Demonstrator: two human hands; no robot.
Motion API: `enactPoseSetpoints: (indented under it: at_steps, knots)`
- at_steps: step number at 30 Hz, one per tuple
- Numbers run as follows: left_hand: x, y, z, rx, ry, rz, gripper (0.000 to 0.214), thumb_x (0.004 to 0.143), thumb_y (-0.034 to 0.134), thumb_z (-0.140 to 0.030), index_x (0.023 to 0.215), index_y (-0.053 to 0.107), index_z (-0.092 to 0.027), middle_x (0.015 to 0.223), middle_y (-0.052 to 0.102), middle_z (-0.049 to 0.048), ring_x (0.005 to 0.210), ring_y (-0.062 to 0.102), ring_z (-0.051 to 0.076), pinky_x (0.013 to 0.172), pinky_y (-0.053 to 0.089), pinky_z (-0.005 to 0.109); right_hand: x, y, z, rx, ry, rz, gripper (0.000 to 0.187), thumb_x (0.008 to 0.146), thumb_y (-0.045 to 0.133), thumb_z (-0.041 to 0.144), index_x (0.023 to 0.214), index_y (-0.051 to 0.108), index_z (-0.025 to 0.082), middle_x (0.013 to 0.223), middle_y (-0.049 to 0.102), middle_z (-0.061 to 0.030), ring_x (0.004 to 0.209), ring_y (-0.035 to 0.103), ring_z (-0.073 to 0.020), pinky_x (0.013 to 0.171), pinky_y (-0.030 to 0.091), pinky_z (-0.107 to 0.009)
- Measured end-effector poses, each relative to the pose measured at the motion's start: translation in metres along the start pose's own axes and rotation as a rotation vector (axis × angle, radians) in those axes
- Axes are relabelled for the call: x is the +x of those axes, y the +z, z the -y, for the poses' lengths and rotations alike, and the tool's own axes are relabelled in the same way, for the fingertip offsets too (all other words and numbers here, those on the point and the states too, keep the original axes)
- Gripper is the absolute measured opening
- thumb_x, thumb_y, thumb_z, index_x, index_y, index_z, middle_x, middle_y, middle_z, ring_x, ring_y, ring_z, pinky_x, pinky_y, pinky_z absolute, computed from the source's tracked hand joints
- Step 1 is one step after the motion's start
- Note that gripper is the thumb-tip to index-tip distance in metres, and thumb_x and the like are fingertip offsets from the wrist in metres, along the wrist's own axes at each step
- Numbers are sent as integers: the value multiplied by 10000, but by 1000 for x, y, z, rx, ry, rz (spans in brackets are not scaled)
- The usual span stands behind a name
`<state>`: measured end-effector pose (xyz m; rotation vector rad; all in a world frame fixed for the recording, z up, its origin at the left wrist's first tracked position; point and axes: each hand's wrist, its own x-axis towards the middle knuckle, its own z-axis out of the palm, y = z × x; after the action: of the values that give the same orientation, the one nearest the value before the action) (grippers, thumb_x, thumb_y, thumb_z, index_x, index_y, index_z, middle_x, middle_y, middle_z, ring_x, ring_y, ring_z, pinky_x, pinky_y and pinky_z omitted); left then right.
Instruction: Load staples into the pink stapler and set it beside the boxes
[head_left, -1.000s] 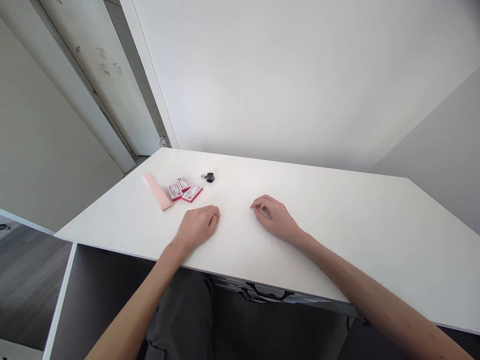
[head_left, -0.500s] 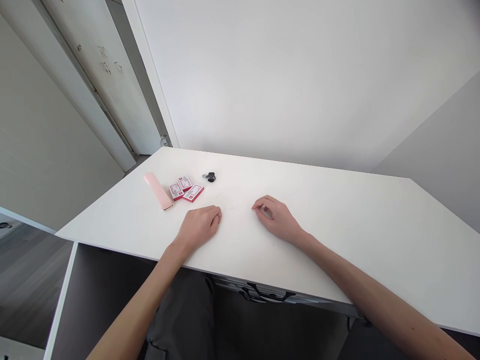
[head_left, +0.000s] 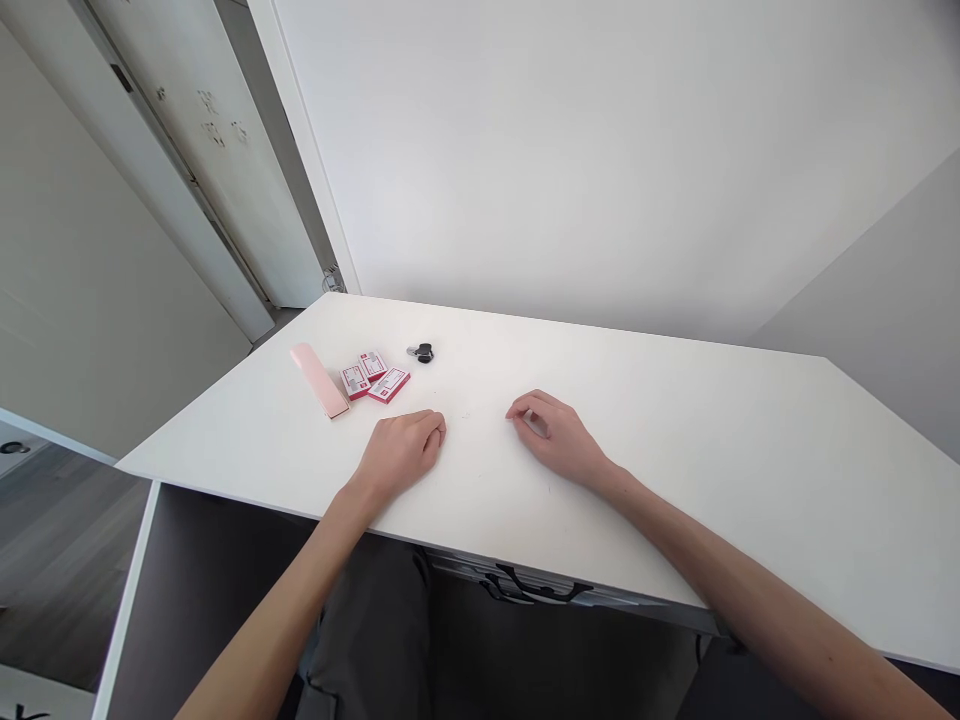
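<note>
My left hand (head_left: 403, 452) rests on the white desk (head_left: 675, 440), its fingers curled into a loose fist with nothing showing in it. My right hand (head_left: 559, 432) lies on the desk opposite, fingers bent and tips meeting the thumb around a small gap. No object shows in that gap. Beyond the left hand lie three small red-and-white boxes (head_left: 390, 385), touching one another. A long pink stapler (head_left: 320, 380) is to their left. Behind the boxes sits a small black staple remover (head_left: 424, 353) with a metal end. Neither hand touches these things.
A white wall (head_left: 562, 160) rises behind the desk's back edge. On the left stands a panel door (head_left: 112, 260) near the desk corner. Beneath the front edge are dark handles (head_left: 540, 590) and my legs.
The whole view has shifted very slightly. My hands and the things on the desk have stayed in place.
</note>
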<state>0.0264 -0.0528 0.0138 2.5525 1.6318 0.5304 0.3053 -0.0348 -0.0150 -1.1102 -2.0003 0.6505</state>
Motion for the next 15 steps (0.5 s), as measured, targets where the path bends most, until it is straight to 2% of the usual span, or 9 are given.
enactPoseSetpoints:
  at_steps: [15]
  knots:
    - [0, -2, -2, -4, -4, 8, 285, 907, 386, -112, 756, 598, -227, 780, 710, 7, 636, 557, 170, 606, 312, 320, 0, 0, 1, 1, -6, 3, 158, 1011, 529, 256, 1017, 686, 268, 1120, 710, -73, 958, 667, -230, 745, 544, -372]
